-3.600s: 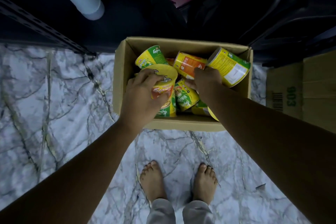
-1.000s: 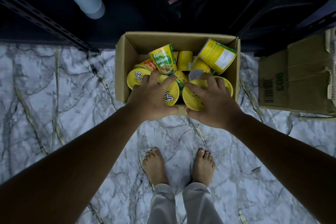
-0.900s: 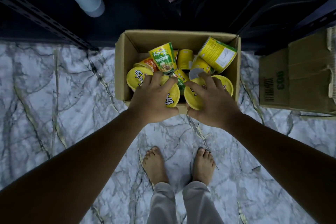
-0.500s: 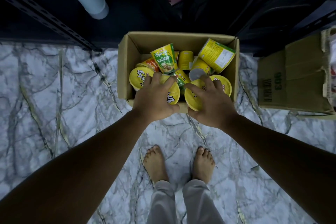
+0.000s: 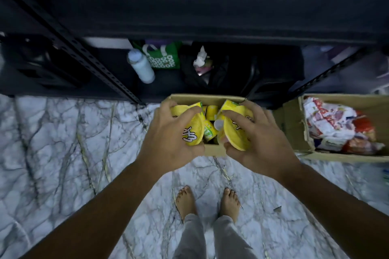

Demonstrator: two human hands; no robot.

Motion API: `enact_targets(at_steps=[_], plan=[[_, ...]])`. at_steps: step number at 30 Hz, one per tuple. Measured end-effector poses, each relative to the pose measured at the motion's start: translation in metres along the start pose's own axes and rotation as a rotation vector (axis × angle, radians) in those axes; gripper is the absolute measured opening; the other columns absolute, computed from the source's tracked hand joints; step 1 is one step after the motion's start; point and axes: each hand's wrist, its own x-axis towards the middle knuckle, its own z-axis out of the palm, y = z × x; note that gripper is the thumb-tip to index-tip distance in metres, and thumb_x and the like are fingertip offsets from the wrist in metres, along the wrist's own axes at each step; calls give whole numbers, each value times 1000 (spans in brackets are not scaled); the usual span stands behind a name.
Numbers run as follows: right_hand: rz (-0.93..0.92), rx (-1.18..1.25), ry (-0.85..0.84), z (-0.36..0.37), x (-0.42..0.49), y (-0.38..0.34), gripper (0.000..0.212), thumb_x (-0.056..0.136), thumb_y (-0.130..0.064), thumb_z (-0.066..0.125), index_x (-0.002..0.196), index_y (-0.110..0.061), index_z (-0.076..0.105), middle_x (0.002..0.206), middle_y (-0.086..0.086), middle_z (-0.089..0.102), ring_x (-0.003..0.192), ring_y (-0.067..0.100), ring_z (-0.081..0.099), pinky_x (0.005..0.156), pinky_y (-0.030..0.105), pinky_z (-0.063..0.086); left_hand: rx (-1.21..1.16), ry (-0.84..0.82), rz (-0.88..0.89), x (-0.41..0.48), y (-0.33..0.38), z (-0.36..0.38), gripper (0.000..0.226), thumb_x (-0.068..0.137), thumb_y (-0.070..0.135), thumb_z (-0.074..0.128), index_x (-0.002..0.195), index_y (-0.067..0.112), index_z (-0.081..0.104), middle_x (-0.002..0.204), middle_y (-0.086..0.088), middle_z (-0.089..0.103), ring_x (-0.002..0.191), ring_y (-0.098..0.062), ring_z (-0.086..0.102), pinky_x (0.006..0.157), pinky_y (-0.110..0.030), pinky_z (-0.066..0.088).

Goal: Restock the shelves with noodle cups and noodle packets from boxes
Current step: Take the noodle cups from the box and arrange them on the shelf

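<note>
My left hand grips yellow-lidded noodle cups from above, fingers curled over the lids. My right hand grips more yellow noodle cups the same way. Both hands hover above an open cardboard box on the floor, where a few more cups lie loose. A second cardboard box to the right holds noodle packets. The dark shelf unit stands right behind the boxes.
On the low shelf sit a white bottle, a green patterned bag and a black bag with white paper. A perforated black upright slants at left. My bare feet stand on the marble floor.
Both hands have lifted up out of the box, carrying noodle cups. The view has tilted upward, showing the dark shelf above and the packet box at the right.
</note>
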Motion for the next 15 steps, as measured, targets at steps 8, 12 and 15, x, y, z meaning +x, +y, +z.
enact_targets(at_steps=[8,12,15], plan=[[-134,15,208,-172,-25,-122,77,78,-59,74,147,-57,38,153,-8,27,134,23,34,90,40,51,89,144,199,-44,85,-200,88,66,59,72,147,52,36,145,4,34,133,-22,31,110,-48,39],[-210,22,289,-236,-23,-169,82,75,-66,68,149,-56,34,153,-18,30,135,15,33,100,40,48,86,190,301,-54,117,-280,92,70,60,77,152,46,38,148,14,36,138,-13,29,116,-42,34],[-261,41,344,-280,-17,-197,84,71,-64,70,147,-52,37,156,-28,30,138,9,30,104,34,43,92,220,351,-56,135,-331,97,67,61,76,153,45,35,151,21,35,140,-6,25,118,-39,31]])
